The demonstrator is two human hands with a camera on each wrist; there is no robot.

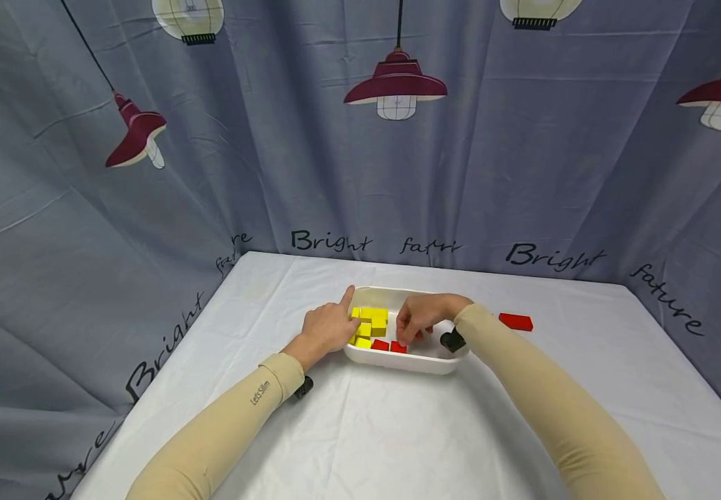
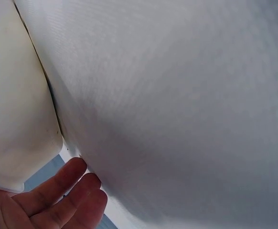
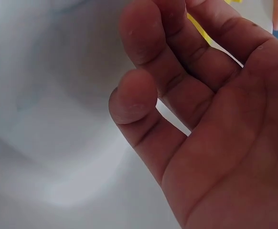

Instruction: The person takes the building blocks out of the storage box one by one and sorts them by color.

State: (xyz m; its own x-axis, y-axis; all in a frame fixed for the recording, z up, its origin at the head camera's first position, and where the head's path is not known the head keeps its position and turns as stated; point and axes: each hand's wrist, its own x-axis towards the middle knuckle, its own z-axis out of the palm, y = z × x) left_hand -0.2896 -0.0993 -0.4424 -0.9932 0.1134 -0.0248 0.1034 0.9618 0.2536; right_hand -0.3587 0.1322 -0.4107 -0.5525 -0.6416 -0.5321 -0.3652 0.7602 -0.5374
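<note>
A white plastic tray stands on the table, with several yellow blocks grouped at its left end. My left hand holds the tray's left rim, thumb over the inside and index finger along the edge. In the left wrist view, the other fingers hang beside the tray's outer wall. Reaching down into the tray, my right hand pinches a red block near the front wall. Another red block lies just left of it. More red shows behind the right fingers, partly hidden.
On the table right of the tray, beyond my right forearm, lies a red piece. White cloth covers the table. A grey curtain printed with lamps hangs behind. Black wrist devices show under both wrists.
</note>
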